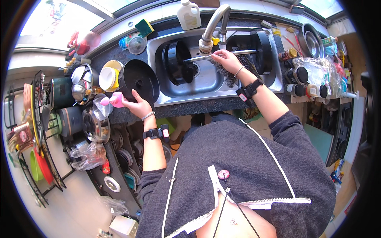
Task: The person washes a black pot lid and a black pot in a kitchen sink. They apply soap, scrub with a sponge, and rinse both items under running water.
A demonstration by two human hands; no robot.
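My left hand (139,106) grips the near rim of a round black pan (140,78), its thumb over the inside wall. The pan is tilted up beside the sink's left edge. Against that hand sits a pink squeeze bottle (116,100). My right hand (228,61) is just below the faucet (212,28), fingers pinched on a dark grey, fuzzy scrubbing cloth (227,74) that hangs over the sink's divider. More black cookware (178,61) stands on edge in the left basin of the steel sink (205,87). Another black pan (262,52) stands in the right basin.
A white jug (188,16) and a green-yellow sponge (144,27) stand behind the sink. Stacked bowls (109,76) and a pot with a glass lid (95,123) crowd the left. Several jars (297,74) and a steel bowl (312,43) line the right.
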